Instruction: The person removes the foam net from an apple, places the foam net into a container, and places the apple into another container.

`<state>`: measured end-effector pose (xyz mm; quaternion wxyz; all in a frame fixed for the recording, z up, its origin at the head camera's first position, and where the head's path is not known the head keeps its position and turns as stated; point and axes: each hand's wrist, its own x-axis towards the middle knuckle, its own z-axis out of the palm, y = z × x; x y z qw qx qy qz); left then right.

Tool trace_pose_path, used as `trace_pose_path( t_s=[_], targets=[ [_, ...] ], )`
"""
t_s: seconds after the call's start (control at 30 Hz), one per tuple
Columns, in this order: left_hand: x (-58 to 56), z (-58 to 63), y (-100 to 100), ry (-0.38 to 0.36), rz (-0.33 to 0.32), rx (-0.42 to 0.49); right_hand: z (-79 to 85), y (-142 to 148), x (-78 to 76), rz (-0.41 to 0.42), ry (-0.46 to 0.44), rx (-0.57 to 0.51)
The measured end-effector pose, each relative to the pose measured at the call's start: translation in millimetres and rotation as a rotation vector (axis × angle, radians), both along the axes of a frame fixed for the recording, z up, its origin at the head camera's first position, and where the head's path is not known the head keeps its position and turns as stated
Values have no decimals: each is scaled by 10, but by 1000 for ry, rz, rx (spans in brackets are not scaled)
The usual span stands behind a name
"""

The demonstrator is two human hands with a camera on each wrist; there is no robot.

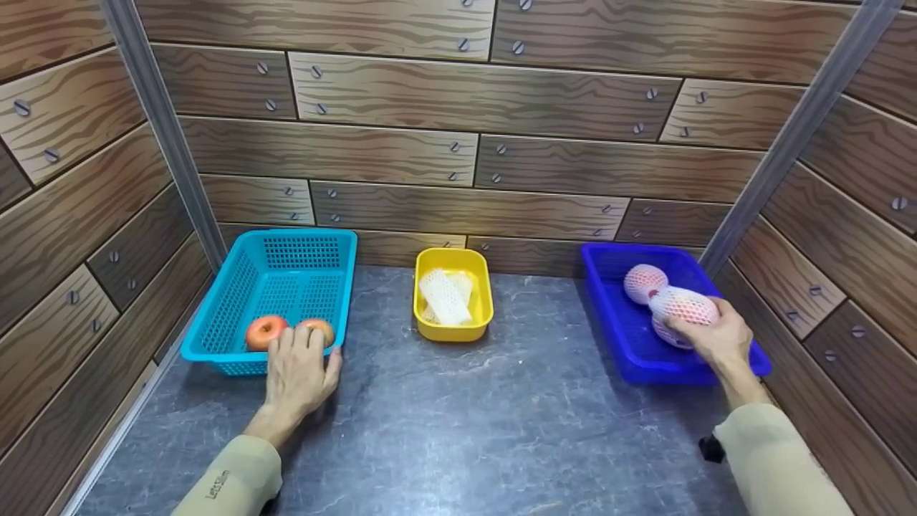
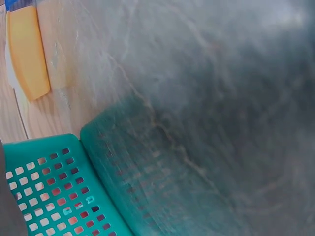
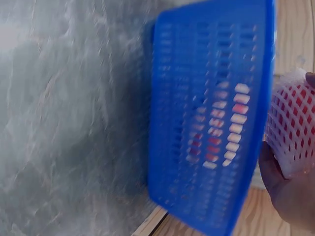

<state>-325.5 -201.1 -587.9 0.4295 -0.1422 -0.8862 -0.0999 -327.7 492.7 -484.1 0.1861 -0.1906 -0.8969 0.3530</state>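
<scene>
The right hand's grip [image 1: 723, 340] is closed round a net-wrapped fruit [image 1: 688, 307] above the blue basket [image 1: 677, 373]; a second wrapped fruit [image 1: 645, 281] lies just to its far left, and a third [image 1: 672, 337] below is mostly hidden. The left hand [image 1: 297, 371] reaches over the teal basket's [image 1: 240, 366] near rim, partly covering the right apple [image 1: 319, 328]; I cannot tell whether its grip holds anything. The right wrist view cuts the held fruit off
</scene>
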Motion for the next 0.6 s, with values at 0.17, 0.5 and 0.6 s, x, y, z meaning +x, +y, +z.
trace_pose_path(
  t_s=[0.17,0.5,0.6],
  targets=[
    [7,6,3,-6,-2,5,83,-250,6,52,72,-29],
    [3,9,8,11,4,7,142,-794,29,219,169,-43],
    [0,7,17,5,4,9,92,-971,48,280,176,-39]
  ],
)
